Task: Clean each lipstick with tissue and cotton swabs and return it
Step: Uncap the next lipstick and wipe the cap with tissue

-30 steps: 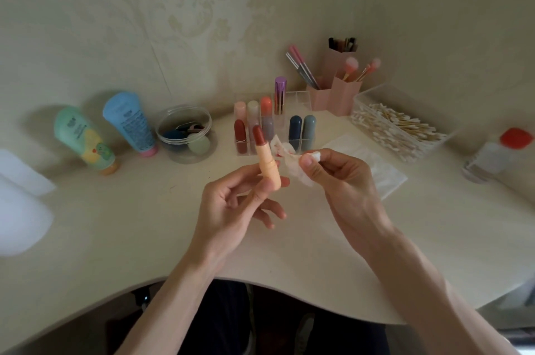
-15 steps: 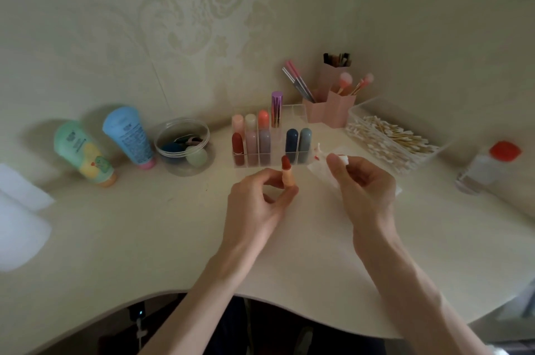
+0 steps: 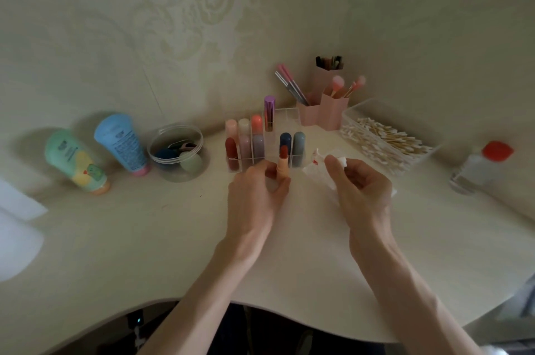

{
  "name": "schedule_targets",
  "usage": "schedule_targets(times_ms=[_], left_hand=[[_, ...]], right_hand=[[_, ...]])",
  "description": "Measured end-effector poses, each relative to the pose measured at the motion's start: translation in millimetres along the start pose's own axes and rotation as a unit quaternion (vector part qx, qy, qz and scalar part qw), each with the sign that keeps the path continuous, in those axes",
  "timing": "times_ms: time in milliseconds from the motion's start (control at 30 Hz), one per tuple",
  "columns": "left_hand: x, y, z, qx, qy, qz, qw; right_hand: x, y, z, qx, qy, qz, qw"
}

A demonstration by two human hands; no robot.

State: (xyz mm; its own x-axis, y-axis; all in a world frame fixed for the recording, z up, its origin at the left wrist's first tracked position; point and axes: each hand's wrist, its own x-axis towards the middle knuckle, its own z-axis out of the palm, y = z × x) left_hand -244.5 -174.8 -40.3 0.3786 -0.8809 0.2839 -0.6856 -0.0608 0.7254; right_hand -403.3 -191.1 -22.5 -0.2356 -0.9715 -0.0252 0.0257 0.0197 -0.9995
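- Peach-cased lipstick (image 3: 283, 163), its red tip bare, stood upright at frame centre, pinched between the thumb and fingers of my left hand (image 3: 254, 195), just in front of the clear rack (image 3: 289, 115).
- My right hand (image 3: 362, 189), centre right, had its fingers curled, pinching a red-smeared tissue (image 3: 315, 165).
- I judged wiping underway: uncapped, not returned, no cotton swabs (image 3: 388, 143) in hand. Whether the racked lipsticks (image 3: 244, 140) were clean, I could not tell.

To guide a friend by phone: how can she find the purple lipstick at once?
Look at the clear organizer near the wall, left of the pink brush cups. The purple lipstick stands at its back. Only it is metallic and shiny.
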Motion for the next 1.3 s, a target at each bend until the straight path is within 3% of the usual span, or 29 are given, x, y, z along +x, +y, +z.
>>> schedule_targets(times_ms=[233, 600, 1133, 1300], left_hand=[[3, -2, 11, 0.066, 0.003, 0.028, 0.997], [4, 2, 14, 0.134, -0.009, 0.006, 0.991], [3, 2, 12, 0.116, -0.011, 0.011, 0.993], [-1, 4, 8, 0.081, -0.014, 0.015, 0.997]], right_hand=[[-1, -2, 1, 0.004, -0.001, 0.006, 1.000], [-2, -1, 2, -0.001, -0.002, 0.001, 1.000], [-3, -3, 2, -0.001, 0.000, 0.004, 1.000], [-3, -6, 0, -0.050, -0.017, 0.012, 0.999]])
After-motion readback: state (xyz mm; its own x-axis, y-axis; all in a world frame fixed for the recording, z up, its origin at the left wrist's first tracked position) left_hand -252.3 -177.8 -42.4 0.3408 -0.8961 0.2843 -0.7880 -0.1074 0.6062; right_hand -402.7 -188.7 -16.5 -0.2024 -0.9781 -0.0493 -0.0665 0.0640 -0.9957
